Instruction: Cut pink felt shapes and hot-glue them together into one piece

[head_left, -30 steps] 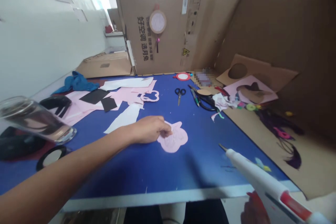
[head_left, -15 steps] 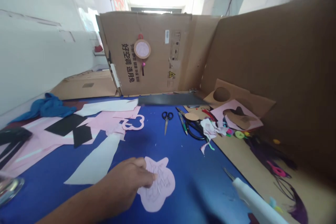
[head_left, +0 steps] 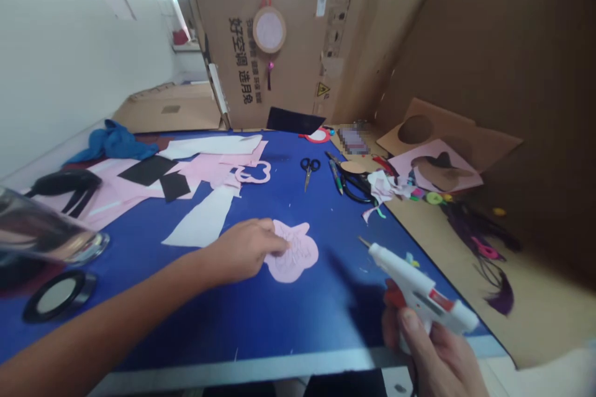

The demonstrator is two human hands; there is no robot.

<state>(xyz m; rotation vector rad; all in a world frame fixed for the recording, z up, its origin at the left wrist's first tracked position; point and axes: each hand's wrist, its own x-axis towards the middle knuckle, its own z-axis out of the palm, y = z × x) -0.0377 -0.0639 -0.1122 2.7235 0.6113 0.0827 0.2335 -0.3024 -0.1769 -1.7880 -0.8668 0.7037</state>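
Observation:
My left hand [head_left: 251,251] pinches the left edge of a pink flower-shaped cutout [head_left: 298,257] between thumb and fingers. The cutout lies on the blue table, and thin scribbled lines, perhaps glue, run over its top. Off to the right, my right hand [head_left: 426,344] is wrapped round a white glue gun [head_left: 410,282] with a red trigger. Its metal nozzle points up and left toward the cutout, with a gap of bare blue table between them.
Black-handled scissors [head_left: 308,172] and a green pen [head_left: 336,177] lie beyond the cutout. Pink and white sheets [head_left: 202,217] cover the left side, near a clear jar [head_left: 84,245] and a round black lid [head_left: 60,296]. Cardboard walls [head_left: 465,49] stand behind and right.
My view has tilted downward. The glue gun and my right hand have come further into view. At the back, the black sheet sits higher, exposing a red-rimmed disc. My left hand still pinches the cutout.

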